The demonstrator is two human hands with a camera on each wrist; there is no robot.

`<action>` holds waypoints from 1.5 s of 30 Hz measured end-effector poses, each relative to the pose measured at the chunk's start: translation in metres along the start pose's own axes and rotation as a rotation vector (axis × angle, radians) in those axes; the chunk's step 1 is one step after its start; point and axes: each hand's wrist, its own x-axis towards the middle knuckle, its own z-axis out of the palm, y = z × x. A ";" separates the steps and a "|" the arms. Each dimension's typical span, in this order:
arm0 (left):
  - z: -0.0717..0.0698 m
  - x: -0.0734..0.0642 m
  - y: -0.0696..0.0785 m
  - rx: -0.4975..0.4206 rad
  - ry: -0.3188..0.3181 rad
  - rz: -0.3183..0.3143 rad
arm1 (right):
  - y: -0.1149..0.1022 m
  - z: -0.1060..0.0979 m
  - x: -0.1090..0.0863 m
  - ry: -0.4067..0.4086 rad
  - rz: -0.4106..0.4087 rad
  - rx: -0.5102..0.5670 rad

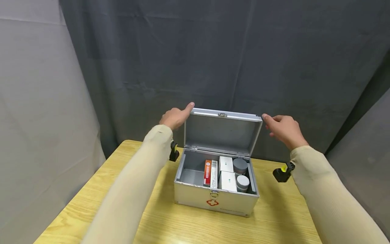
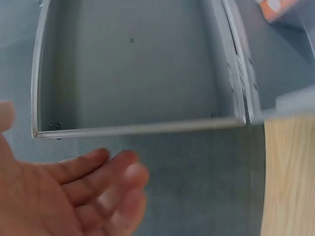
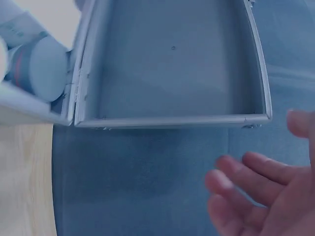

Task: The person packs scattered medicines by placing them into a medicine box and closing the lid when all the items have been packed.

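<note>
A silver first-aid box [image 1: 195, 198] with a red cross emblem stands on the table, its lid [image 1: 222, 132] raised upright. My left hand [image 1: 176, 117] is at the lid's upper left corner, thumb stretched toward the edge. In the left wrist view the fingers [image 2: 101, 182] are loosely bent beside the lid, holding nothing. At the upper right corner is my right hand [image 1: 281, 128], thumb near the rim. Its fingers [image 3: 246, 191] are relaxed and apart from the lid in the right wrist view. Inside the box are a red-and-white carton [image 1: 207, 173], white boxes [image 1: 227, 181] and two lidded jars [image 1: 242, 182].
The wooden table [image 1: 158, 220] runs under and around the box. A dark grey curtain [image 1: 219, 61] hangs close behind it, and a pale cloth [image 1: 45, 95] hangs at the left. The left part of the box shows its bare grey floor.
</note>
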 end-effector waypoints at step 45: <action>0.036 -0.052 -0.052 -0.162 -0.173 0.109 | 0.050 0.051 -0.037 -0.094 -0.088 0.102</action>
